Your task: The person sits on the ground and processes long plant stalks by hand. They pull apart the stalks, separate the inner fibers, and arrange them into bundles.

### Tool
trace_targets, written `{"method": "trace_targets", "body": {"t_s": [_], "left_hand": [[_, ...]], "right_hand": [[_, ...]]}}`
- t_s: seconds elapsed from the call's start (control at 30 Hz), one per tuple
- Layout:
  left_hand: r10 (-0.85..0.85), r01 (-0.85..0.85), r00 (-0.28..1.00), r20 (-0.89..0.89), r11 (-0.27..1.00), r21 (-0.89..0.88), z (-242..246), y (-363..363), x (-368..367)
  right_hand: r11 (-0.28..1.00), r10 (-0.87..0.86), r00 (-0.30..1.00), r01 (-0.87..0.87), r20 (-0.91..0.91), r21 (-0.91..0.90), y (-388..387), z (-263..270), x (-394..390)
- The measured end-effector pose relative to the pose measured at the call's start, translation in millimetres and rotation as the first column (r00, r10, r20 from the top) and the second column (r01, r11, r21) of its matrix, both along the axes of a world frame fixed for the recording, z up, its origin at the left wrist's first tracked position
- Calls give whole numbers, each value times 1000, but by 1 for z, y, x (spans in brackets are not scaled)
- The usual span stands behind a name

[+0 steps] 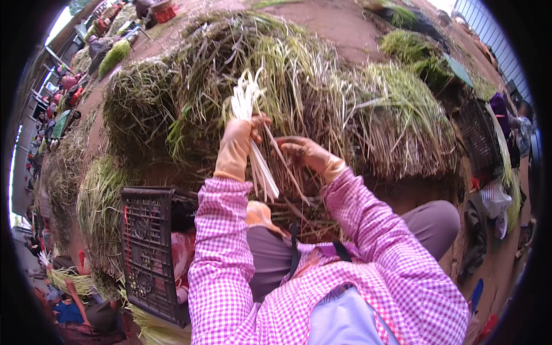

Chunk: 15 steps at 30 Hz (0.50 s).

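Note:
My left hand [239, 136], in an orange-tan rubber glove, grips a bundle of pale, trimmed plant stalks [264, 172]. Their whitish leafy tops [246, 99] stick out above the fist, and the lower ends hang down. One thinner single stalk [286, 166] slants out from the same hand towards the lower right. Gloved likewise, my right hand [304, 153] has curled fingers right at this stalk; whether they pinch it is unclear. Directly beyond both hands lies a large heap of long green and straw-coloured stalks [297, 86].
A dark plastic crate [146, 250] stands on its side at my left, with plastic bags [181, 254] inside. Another stalk pile [101, 211] lies beyond it. At right are a dark crate [476, 133] and white bags [496, 198]. Other people sit along the far left.

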State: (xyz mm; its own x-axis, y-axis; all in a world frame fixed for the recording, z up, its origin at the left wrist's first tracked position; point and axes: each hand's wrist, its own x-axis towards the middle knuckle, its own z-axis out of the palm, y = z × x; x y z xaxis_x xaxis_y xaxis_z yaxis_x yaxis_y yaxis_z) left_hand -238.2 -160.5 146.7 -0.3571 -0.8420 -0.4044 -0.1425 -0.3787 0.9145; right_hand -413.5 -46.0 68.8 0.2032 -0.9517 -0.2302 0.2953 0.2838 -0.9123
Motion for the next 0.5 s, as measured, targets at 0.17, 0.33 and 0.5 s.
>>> {"method": "trace_targets", "body": {"t_s": [0.17,0.33,0.5], "left_hand": [[-65,70,990,-127,997,33,-3,-2,-3],[32,-27,987,-157,999,36,0,1,-10],[129,-130,983,-129,991,-3,9,-1,-3]], "right_hand": [[1000,5,983,-6,183,7,-10,-1,20],[961,-256,937,220,238,168,12,-6,31],[995,0,704,70,-710,69,46,-38,32]]}}
